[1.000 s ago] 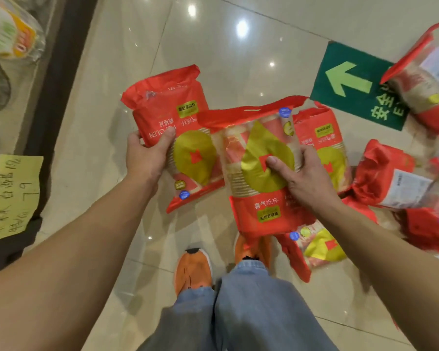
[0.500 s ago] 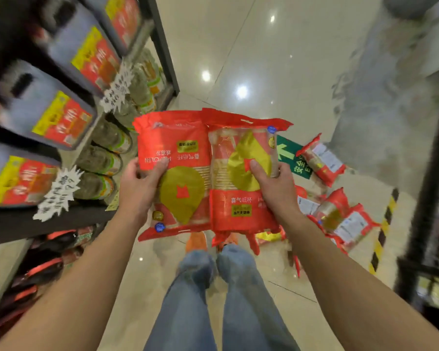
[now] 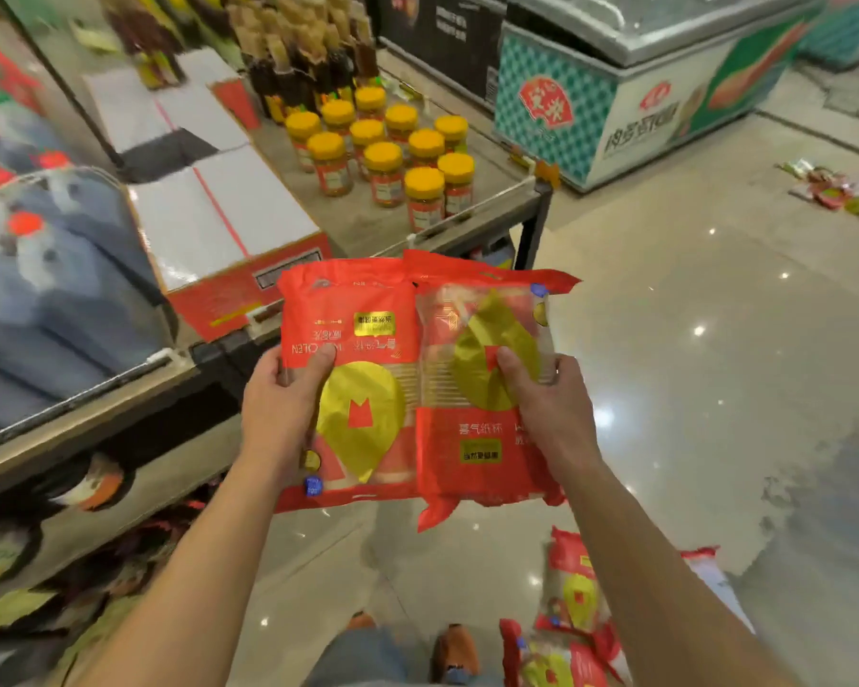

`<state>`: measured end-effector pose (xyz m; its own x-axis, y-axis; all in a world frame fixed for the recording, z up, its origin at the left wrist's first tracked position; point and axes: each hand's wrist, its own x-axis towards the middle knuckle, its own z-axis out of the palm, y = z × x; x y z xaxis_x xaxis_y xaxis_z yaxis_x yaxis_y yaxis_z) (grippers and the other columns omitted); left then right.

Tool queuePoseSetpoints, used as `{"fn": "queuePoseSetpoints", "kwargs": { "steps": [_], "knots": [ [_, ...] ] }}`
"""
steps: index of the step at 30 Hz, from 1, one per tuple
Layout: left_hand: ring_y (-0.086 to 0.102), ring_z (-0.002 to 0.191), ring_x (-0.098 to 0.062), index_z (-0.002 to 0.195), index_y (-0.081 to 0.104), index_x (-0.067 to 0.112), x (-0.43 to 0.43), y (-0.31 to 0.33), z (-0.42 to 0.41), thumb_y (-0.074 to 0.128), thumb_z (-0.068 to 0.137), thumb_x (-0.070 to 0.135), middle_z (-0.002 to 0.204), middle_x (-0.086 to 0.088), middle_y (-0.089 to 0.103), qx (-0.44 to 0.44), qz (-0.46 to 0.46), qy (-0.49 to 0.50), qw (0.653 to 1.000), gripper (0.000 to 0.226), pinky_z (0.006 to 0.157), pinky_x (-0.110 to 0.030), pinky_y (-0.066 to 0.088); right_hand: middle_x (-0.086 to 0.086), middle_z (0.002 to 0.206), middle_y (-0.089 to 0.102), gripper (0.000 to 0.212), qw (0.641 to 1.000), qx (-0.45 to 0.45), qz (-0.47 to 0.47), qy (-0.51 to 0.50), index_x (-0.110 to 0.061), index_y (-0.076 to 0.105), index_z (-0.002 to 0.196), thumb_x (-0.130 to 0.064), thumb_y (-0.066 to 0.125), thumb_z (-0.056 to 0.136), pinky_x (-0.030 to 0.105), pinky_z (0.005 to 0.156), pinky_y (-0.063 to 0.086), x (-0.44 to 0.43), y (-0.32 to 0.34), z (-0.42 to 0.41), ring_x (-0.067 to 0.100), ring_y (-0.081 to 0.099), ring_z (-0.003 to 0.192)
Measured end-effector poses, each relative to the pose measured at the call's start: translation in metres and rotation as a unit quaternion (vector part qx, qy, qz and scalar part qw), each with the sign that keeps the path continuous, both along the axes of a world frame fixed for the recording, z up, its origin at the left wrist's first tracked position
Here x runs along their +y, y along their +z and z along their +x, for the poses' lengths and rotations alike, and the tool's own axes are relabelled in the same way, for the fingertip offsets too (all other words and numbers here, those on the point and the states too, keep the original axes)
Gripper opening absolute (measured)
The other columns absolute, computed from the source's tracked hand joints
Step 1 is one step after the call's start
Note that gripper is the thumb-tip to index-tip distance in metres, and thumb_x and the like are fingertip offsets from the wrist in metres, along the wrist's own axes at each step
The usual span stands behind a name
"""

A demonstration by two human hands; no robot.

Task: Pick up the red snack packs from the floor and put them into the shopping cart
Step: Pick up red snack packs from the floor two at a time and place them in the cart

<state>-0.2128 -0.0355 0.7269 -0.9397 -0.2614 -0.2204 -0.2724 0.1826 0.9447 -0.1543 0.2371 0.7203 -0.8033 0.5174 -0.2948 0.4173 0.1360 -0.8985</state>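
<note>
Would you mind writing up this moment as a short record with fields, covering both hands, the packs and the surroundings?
left hand: left hand grips one red pack, thumb on its front
right hand: right hand grips a second red pack
pack position: side by side, edges overlapping, off the floor
left on floor: more red packs near the feet
shopping cart: not in view
nearby: shelf with yellow-lidded jars; chest freezer

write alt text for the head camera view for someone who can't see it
A person's left hand and right hand each hold a red snack pack side by side above a shiny shop floor. More red packs lie near their feet; yellow-lidded jars sit on a shelf.
</note>
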Motion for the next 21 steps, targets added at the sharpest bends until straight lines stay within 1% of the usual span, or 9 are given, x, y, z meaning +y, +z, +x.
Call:
{"fn": "queuePoseSetpoints", "kwargs": {
  "steps": [2,4,7,9,12,15,17,19,21],
  "knots": [
    [0.079,0.100,-0.021,0.118,0.071,0.035,-0.035,0.026,0.012,0.080,0.074,0.071,0.109,0.004,0.081,0.021,0.004,0.048,0.999,0.058,0.092,-0.048,0.063,-0.012,0.103,0.069,0.050,0.998,0.021,0.007,0.059,-0.034,0.057,0.110,-0.073,0.073,0.084,0.038,0.077,0.058,-0.031,0.024,-0.015,0.010,0.070,0.091],
    [0.078,0.101,-0.020,0.112,0.072,0.033,-0.076,0.047,0.025,0.080,0.076,0.067,0.104,0.006,0.081,0.047,-0.002,0.106,0.993,0.050,0.097,-0.049,0.061,-0.012,0.102,0.070,0.038,0.993,0.052,0.008,0.105,-0.035,0.059,0.099,-0.067,0.075,0.086,0.037,0.080,0.056,-0.067,0.045,-0.031,0.007,0.069,0.090],
    [0.077,0.098,-0.020,0.105,0.071,0.034,-0.140,0.072,0.056,0.079,0.076,0.069,0.101,0.006,0.081,0.073,-0.015,0.199,0.977,0.047,0.096,-0.051,0.060,-0.014,0.100,0.068,0.045,0.979,0.084,0.021,0.186,-0.028,0.064,0.105,-0.067,0.075,0.087,0.030,0.077,0.050,-0.137,0.070,-0.047,0.001,0.064,0.089],
    [0.077,0.097,-0.020,0.104,0.071,0.033,-0.187,0.084,0.083,0.080,0.077,0.068,0.101,0.005,0.081,0.089,-0.018,0.249,0.964,0.046,0.095,-0.053,0.061,-0.013,0.099,0.069,0.050,0.964,0.099,0.030,0.243,-0.026,0.064,0.110,-0.070,0.072,0.087,0.035,0.079,0.049,-0.188,0.083,-0.051,0.003,0.065,0.090],
    [0.077,0.099,-0.021,0.102,0.070,0.032,-0.261,0.095,0.136,0.082,0.087,0.056,0.100,0.006,0.079,0.104,-0.033,0.340,0.934,0.030,0.091,-0.046,0.061,-0.009,0.099,0.071,0.049,0.936,0.120,0.032,0.328,-0.026,0.063,0.107,-0.071,0.071,0.088,0.033,0.071,0.050,-0.276,0.096,-0.046,0.008,0.067,0.086],
    [0.079,0.094,-0.022,0.110,0.074,0.027,-0.333,0.102,0.198,0.083,0.083,0.058,0.100,0.003,0.082,0.109,-0.041,0.409,0.905,0.042,0.087,-0.049,0.064,-0.006,0.099,0.066,0.051,0.905,0.137,0.029,0.402,-0.022,0.062,0.107,-0.068,0.072,0.087,0.032,0.069,0.044,-0.372,0.102,-0.021,0.013,0.064,0.083],
    [0.079,0.091,-0.022,0.114,0.074,0.026,-0.383,0.102,0.243,0.082,0.083,0.059,0.101,0.002,0.082,0.108,-0.049,0.442,0.889,0.045,0.085,-0.050,0.065,-0.009,0.093,0.062,0.047,0.885,0.136,0.022,0.446,-0.021,0.060,0.101,-0.065,0.073,0.088,0.033,0.067,0.041,-0.435,0.101,0.003,0.006,0.059,0.077],
    [0.079,0.088,-0.021,0.116,0.073,0.027,-0.426,0.104,0.290,0.082,0.083,0.060,0.100,0.003,0.081,0.098,-0.054,0.480,0.870,0.048,0.080,-0.041,0.064,-0.011,0.091,0.065,0.047,0.865,0.135,0.010,0.484,-0.023,0.061,0.099,-0.067,0.073,0.087,0.026,0.061,0.042,-0.496,0.094,0.031,-0.001,0.059,0.074],
    [0.077,0.084,-0.017,0.116,0.071,0.023,-0.466,0.104,0.340,0.081,0.089,0.052,0.095,0.004,0.079,0.095,-0.058,0.516,0.849,0.040,0.069,-0.030,0.060,-0.010,0.091,0.073,0.062,0.842,0.134,0.000,0.522,-0.023,0.066,0.102,-0.079,0.072,0.079,0.032,0.068,0.051,-0.558,0.086,0.061,0.010,0.070,0.080]
  ]
}}
